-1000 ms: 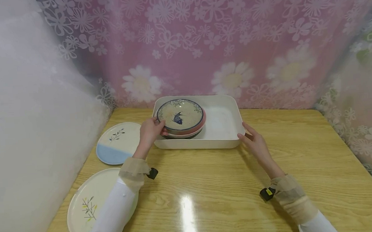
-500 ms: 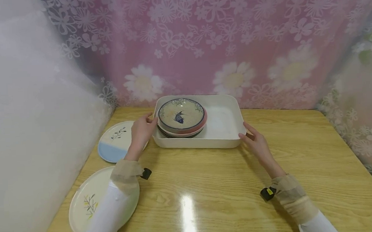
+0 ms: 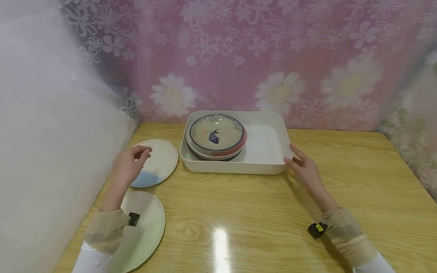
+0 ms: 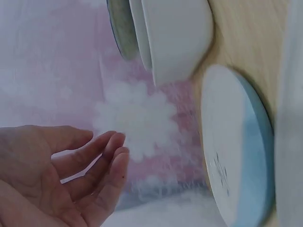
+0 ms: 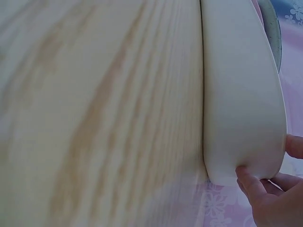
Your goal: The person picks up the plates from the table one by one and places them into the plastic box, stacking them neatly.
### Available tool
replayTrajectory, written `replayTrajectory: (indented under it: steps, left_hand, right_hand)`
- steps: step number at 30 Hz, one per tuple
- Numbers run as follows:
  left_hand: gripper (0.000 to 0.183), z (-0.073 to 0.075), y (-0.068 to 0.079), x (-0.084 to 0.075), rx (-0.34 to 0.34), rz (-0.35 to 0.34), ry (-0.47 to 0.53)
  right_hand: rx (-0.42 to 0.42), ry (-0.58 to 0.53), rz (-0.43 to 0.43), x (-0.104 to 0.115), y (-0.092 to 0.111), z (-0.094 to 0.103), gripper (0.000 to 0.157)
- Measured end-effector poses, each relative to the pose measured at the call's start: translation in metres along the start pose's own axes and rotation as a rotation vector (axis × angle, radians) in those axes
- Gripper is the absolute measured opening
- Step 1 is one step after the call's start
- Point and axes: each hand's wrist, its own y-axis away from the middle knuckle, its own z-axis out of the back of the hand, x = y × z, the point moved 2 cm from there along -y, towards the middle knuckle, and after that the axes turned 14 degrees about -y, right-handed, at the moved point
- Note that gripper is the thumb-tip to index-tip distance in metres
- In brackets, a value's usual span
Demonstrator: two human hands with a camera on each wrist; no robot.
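My left hand [image 3: 125, 168] hovers over the round white-and-blue plate [image 3: 164, 160], fingers loosely bent and holding nothing. In the left wrist view that plate [image 4: 227, 127] lies on the table beyond the fingertips. My right hand [image 3: 308, 175] holds the front right corner of a white rectangular tray [image 3: 238, 167]. The right wrist view shows thumb and fingers spread around the corner of the tray [image 5: 241, 94]. Inside its left half sits a stack of dishes. On top is a shallow bowl [image 3: 218, 130] with a blue fish and blue rim, above pink, white and dark dishes.
A larger pale green plate [image 3: 146, 235] lies at the front left, partly under my left forearm. The wooden table [image 3: 252, 217] meets a white wall on the left. A pink floral cloth [image 3: 223, 82] hangs right behind the tray.
My left hand has let go of the dish stack and moved left and toward me, over the plates. My right hand stays at the tray's corner. The tray and stack stand where they were.
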Motion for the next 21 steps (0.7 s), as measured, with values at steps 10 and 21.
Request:
replayTrajectory:
  steps: [10, 21]
  left_hand:
    - [0.035, 0.016, 0.044, 0.073, 0.158, 0.051, -0.132]
    - [0.034, 0.007, 0.084, 0.121, 0.346, 0.080, -0.193]
  right_hand:
    - [0.001, -0.014, 0.020, 0.001, 0.002, 0.000, 0.069]
    - [-0.004, -0.002, 0.004, -0.002, 0.000, -0.001, 0.069]
